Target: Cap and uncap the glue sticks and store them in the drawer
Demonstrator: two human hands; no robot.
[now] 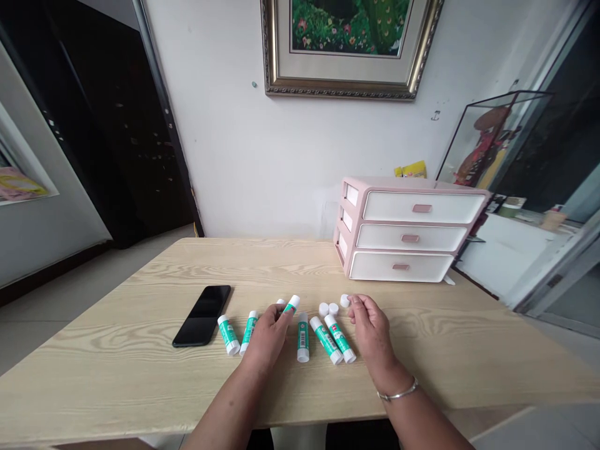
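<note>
My left hand (270, 331) is closed around a green and white glue stick (291, 305), its white end pointing up and away. In my right hand (371, 324), thumb and fingertips pinch a small white cap (345, 300) just above or on the table. Two more white caps (328, 309) stand side by side to the left of that cap. Between my hands lie a single glue stick (303, 339) and a slanted pair of glue sticks (334, 339). Left of my left hand are another glue stick (229, 335) and one partly covered glue stick (250, 328). A white end shows behind my left fingers.
A black phone (202, 316) lies on the wooden table (117, 375) at the left. At the back right stands a pink and white drawer unit (407, 234) with a yellow packet (411, 169) on top. A framed picture (342, 86) hangs on the wall behind.
</note>
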